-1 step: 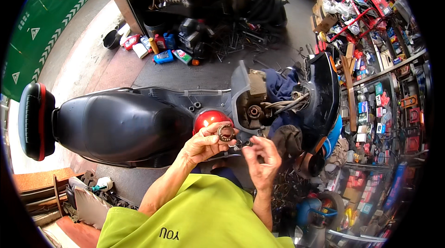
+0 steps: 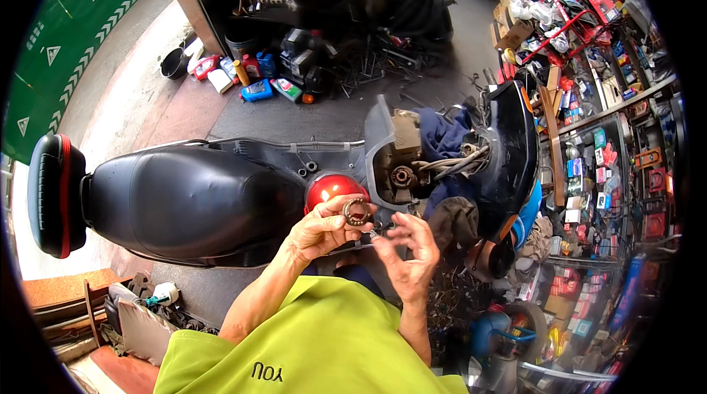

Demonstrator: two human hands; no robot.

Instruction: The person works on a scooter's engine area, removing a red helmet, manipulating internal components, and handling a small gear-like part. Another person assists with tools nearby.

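A small round metal bearing ring (image 2: 356, 211) is held upright between the thumb and fingers of my left hand (image 2: 318, 229), its notched or beaded rim facing me. My right hand (image 2: 409, 252) is close beside it on the right, thumb and forefinger apart and the other fingers loosely curled. Nothing in it can be made out. Right behind the ring is a glossy red dome (image 2: 331, 189) on the scooter. Beyond my hands, the scooter's opened front shows a round metal steering tube (image 2: 402, 176) and a bundle of cables (image 2: 460, 160).
The scooter's black seat (image 2: 195, 199) stretches left to a black back box (image 2: 56, 195). Dark cloths (image 2: 453, 221) lie about the front. Oil bottles (image 2: 258, 90) and scattered tools (image 2: 390, 62) are on the far floor. Shelves of boxed parts (image 2: 589, 173) stand on the right.
My right hand has shifted slightly left, its thumb and forefinger now nearer the bearing ring. The left hand still holds the ring in almost the same place.
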